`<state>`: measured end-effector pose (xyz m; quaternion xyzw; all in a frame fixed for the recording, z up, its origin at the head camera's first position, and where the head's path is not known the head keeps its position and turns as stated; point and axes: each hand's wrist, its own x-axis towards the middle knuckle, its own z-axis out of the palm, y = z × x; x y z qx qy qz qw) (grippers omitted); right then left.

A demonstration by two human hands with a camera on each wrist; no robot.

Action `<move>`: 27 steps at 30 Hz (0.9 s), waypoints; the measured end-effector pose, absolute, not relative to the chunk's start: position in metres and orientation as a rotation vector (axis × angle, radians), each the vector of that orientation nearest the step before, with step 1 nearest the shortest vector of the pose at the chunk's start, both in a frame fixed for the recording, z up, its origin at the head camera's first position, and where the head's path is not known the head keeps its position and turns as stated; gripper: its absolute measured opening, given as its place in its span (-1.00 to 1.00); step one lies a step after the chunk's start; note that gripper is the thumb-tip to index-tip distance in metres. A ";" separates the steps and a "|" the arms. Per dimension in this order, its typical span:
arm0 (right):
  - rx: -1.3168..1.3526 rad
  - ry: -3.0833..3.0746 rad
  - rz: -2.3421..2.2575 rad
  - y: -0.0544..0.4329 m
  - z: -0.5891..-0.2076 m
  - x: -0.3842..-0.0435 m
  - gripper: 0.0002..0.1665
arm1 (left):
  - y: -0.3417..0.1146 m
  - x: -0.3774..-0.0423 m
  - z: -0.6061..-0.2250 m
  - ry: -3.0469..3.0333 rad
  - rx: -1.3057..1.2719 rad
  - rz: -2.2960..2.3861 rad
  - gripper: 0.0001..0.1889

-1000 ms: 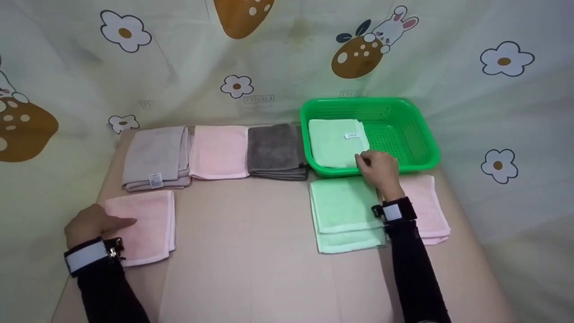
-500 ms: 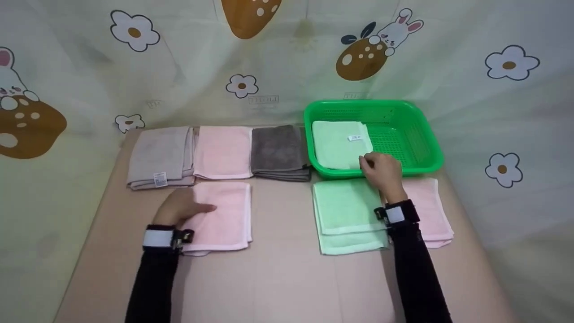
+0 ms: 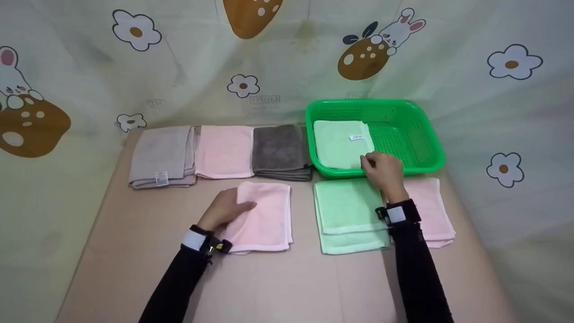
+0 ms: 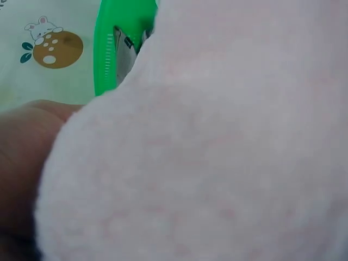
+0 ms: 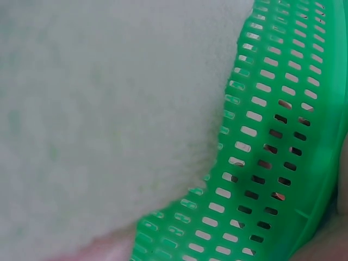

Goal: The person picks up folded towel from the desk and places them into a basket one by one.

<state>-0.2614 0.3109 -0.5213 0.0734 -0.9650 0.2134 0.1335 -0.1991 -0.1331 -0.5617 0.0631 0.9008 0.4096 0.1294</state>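
Nearest, the left hand [image 3: 222,208] pinches a folded pink cloth [image 3: 264,220] by its 9 o'clock edge, thumb on top; whether it clears the table [image 3: 287,291] I cannot tell. Gripped from one side only, its layers may slide apart or its 3 o'clock edge sag. Carried low towards 3 o'clock, it could ruck up the lower green cloth [image 3: 352,215] lying there.

Beyond, at 2 o'clock, the right hand [image 3: 386,172] bends over the near rim of the green basket [image 3: 423,168], fingers curled; whether they pinch the tagged green cloth [image 3: 338,148] or only the rim, I cannot tell. A careless tug there might unfold that cloth or drag the basket. The tagged green cloth lies flat along the basket's 9 o'clock side; slotted floor shows at its 3 o'clock.
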 end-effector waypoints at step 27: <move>0.402 -2.770 0.664 0.268 -0.502 -0.242 -0.76 | -0.125 -0.202 -0.557 2.334 0.372 1.502 -0.43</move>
